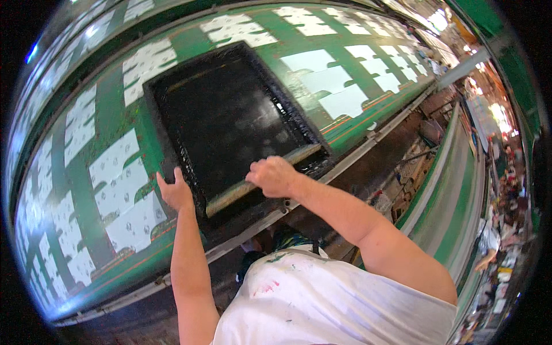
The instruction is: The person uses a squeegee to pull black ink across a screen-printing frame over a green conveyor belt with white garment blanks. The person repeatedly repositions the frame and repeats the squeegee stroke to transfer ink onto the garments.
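- Head view, with clock directions read around the frame's centre: a long green flat-topped table runs beneath everything; a frame set down askew on it would probably sit out of line with its neighbours.
- The black rectangular frame with a dark, glossy inner sheet lies on the table, its lower end close to the pale metal rail at six o'clock. A sideways push could make it slide or knock that rail.
- The worker's white, colour-stained shirt sits below the rail; leaning farther in might bring cloth against the dark frame.
- White notched flat pieces with small dark marks lie at eight o'clock, and a plain-looking white notched piece at two; a dragged frame could smear or shift either.
- The long wooden bar crosses the frame's lower end. Uneven pressure would likely tilt it.
- The right hand, at five o'clock, is curled around the bar; a one-handed hold may let it twist.
- The left hand, at seven, is spread open beside the frame's edge; contact cannot be told. Fingers there could be pinched.
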{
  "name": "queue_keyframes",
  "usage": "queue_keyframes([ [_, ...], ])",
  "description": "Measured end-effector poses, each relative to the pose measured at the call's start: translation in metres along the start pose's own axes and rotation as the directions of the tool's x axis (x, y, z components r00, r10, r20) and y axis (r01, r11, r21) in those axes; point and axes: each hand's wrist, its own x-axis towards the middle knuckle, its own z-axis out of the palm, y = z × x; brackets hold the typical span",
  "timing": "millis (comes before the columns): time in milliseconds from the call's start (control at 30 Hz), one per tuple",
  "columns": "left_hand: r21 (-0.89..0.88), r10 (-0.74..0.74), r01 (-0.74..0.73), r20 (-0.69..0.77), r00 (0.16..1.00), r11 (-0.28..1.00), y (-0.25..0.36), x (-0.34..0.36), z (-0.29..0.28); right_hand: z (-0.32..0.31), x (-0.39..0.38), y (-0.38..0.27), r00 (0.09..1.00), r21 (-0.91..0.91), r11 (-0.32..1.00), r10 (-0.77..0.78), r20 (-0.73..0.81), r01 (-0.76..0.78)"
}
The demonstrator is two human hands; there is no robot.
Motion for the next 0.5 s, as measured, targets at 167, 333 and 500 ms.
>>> queue_keyframes([
  [167,0.145,0.019,-0.027,0.058,0.998,0.989,0.009,0.006,-0.002,0.014,-0.035,-0.019,0.995,-0.016,1.000,-0.020,-0.093,0.018],
  [333,0.019,-0.015,0.014,0.091,0.996,1.000,0.003,0.009,-0.005,0.027,-0.065,-0.027,0.989,0.156,0.985,-0.052,-0.135,0.073],
  [500,-0.003,0.003,-0.003,0.118,0.993,1.000,-0.009,0.016,-0.001,0.024,-0.097,-0.003,0.973,0.237,0.947,-0.190,-0.131,0.217],
])
